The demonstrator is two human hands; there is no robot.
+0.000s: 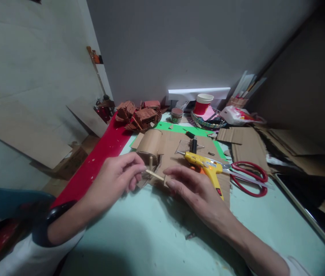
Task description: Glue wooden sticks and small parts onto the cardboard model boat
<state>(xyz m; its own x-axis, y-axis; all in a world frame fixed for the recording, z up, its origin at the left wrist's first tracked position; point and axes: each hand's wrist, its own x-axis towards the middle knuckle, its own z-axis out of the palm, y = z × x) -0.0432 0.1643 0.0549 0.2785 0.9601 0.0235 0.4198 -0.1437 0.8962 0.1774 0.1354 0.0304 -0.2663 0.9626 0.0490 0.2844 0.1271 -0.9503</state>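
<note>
Between my two hands runs a thin pale wooden stick (155,176). My left hand (119,176) pinches its left end between thumb and fingertips. At the other end, my right hand (191,188) has its thumb and fingers closed on the stick, where a small flat tan piece (165,180) sits. Just behind the stick stands a rounded cardboard form (151,142), with a short stick (151,161) rising in front of it. To the right of my right hand lies a yellow glue gun (204,161) on a cardboard sheet (170,142).
Red-handled scissors (261,174) lie right of the glue gun. Brown cardboard models (143,119) stand at the back left on red cloth (93,165). A red cup (203,104), a small jar (176,114) and cardboard scraps (248,143) fill the back and right. A dark-screened device (302,207) lies at far right.
</note>
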